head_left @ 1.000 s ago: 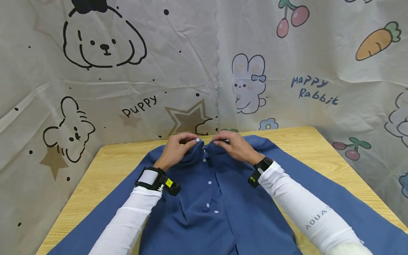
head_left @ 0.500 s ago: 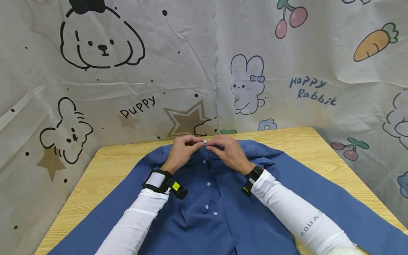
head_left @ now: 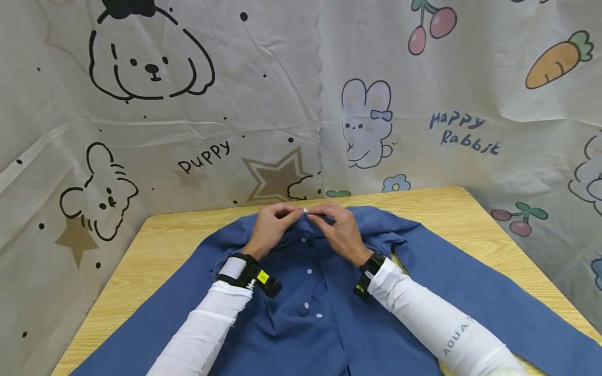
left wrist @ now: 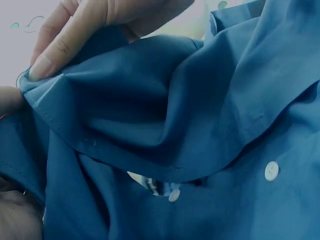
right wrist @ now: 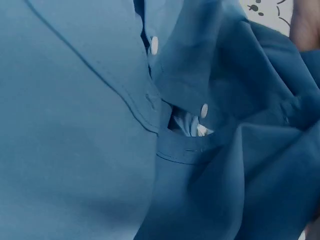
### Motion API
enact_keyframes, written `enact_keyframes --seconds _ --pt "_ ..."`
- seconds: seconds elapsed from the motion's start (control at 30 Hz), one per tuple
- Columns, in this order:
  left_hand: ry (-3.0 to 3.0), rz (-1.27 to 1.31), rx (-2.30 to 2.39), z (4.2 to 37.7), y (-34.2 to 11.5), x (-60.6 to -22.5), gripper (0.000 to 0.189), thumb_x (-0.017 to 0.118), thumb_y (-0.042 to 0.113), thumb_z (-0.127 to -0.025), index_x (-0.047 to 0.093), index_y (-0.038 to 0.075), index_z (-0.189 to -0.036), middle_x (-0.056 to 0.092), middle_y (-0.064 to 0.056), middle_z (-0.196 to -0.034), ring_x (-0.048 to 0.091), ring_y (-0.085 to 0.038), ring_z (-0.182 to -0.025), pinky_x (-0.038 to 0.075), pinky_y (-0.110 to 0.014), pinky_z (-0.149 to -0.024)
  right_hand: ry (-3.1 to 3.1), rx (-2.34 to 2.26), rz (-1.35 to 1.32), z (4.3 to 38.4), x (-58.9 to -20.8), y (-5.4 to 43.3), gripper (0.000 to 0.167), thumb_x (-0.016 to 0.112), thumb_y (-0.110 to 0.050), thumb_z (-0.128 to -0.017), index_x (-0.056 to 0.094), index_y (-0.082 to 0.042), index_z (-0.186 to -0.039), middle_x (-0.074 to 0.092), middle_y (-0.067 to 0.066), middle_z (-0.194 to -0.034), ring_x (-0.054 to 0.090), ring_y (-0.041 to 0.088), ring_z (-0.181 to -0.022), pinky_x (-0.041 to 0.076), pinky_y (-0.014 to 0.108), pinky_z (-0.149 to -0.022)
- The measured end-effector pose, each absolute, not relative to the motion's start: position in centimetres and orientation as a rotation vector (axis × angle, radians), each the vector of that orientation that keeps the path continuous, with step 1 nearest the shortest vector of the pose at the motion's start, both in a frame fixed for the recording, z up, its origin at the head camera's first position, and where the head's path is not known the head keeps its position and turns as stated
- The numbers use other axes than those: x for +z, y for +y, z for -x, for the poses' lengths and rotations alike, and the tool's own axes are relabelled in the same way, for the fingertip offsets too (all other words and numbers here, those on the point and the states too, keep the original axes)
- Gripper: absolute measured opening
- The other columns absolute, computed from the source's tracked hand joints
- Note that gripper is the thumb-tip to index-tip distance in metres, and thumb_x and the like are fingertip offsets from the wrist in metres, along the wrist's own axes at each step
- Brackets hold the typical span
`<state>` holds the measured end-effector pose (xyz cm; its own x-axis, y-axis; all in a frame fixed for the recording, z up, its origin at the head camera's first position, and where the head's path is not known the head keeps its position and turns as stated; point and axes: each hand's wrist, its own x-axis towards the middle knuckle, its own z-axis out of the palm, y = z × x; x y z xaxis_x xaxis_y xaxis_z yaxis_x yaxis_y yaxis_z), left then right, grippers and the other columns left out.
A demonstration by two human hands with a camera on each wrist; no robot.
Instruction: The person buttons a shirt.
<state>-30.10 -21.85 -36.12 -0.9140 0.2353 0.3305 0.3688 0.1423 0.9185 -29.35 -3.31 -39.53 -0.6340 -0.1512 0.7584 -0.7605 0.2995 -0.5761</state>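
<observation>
A blue button-up shirt (head_left: 282, 324) lies spread on the table, its sleeves angled out to both sides. At its collar my left hand (head_left: 268, 230) pinches the fabric edge near a small white button (head_left: 305, 210). My right hand (head_left: 342, 230) pinches the facing collar edge, its fingertips almost meeting the left ones. The fingers hide how button and buttonhole stand. In the left wrist view, a thumb (left wrist: 42, 67) presses the folded collar cloth, with a placket button (left wrist: 271, 171) below. Mostly shirt cloth (right wrist: 80, 135) fills the right wrist view.
The wooden table (head_left: 174, 235) carries the shirt. Behind it hangs a pale curtain (head_left: 282, 78) printed with cartoon animals, touching or close to the back edge. Several more white buttons run down the shirt front, such as the lower button (head_left: 307, 305).
Both hands have come together at the collar, the left moving right and the right moving left. The two collar edges, apart a second ago, now meet between the fingertips.
</observation>
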Motion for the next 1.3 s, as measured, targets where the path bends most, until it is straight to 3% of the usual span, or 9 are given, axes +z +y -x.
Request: enact_keyframes --seconds 0.2,0.43,0.67,1.07,1.3 --pt "-2.26 0.554 -1.966 30.8 -21.8 -37.2 0.019 0.072 0.012 -0.086 0.072 -0.004 -0.097 0.07 -0.012 -0.099 0.064 -0.016 -0.087 0.049 -0.026 -0.077 -1.95 1.261 -0.743 29.3 -40.0 -3.8 0.01 0.07 -0.011 -0.088 0.071 -0.009 -0.098 0.067 0.001 -0.099 0.062 0.014 -0.094 0.049 0.031 -0.08" --pt "-2.282 0.522 -2.035 30.4 -21.7 -37.0 0.021 0.064 0.01 -0.09 0.071 -0.006 -0.1 0.069 -0.007 -0.096 0.062 -0.013 -0.088 0.047 -0.025 -0.079 -1.93 1.187 -0.74 29.2 -39.9 -4.2 0.011 0.069 -0.013 -0.089 0.071 -0.009 -0.099 0.067 0.001 -0.098 0.063 0.014 -0.092 0.049 0.031 -0.079" --pt "-2.269 0.603 -2.132 30.2 -22.0 -36.8 0.026 0.071 0.012 -0.087 0.069 -0.005 -0.106 0.07 -0.007 -0.099 0.064 -0.018 -0.092 0.05 -0.03 -0.082 -1.951 1.093 -0.758 29.2 -39.6 -4.0 0.012 0.069 -0.012 -0.089 0.07 -0.008 -0.1 0.068 0.004 -0.099 0.063 0.015 -0.094 0.049 0.032 -0.081" --pt "-2.174 0.493 -2.195 29.7 -21.2 -36.8 0.03 0.067 0.007 -0.089 0.064 -0.011 -0.113 0.069 -0.01 -0.104 0.064 -0.012 -0.092 0.049 -0.025 -0.081 -1.984 1.074 -0.77 28.8 -40.0 -3.9 0.023 0.07 -0.01 -0.088 0.071 -0.004 -0.11 0.066 0.005 -0.107 0.062 0.016 -0.099 0.05 0.031 -0.083" --pt "-2.256 0.587 -2.098 29.6 -21.5 -37.1 0.038 0.069 0.002 -0.087 0.061 -0.004 -0.123 0.069 -0.017 -0.101 0.065 -0.017 -0.093 0.05 -0.025 -0.081 -2.064 1.061 -0.804 28.6 -39.8 -3.6 0.021 0.068 -0.009 -0.089 0.07 -0.003 -0.11 0.065 0.006 -0.108 0.062 0.016 -0.099 0.05 0.029 -0.081"
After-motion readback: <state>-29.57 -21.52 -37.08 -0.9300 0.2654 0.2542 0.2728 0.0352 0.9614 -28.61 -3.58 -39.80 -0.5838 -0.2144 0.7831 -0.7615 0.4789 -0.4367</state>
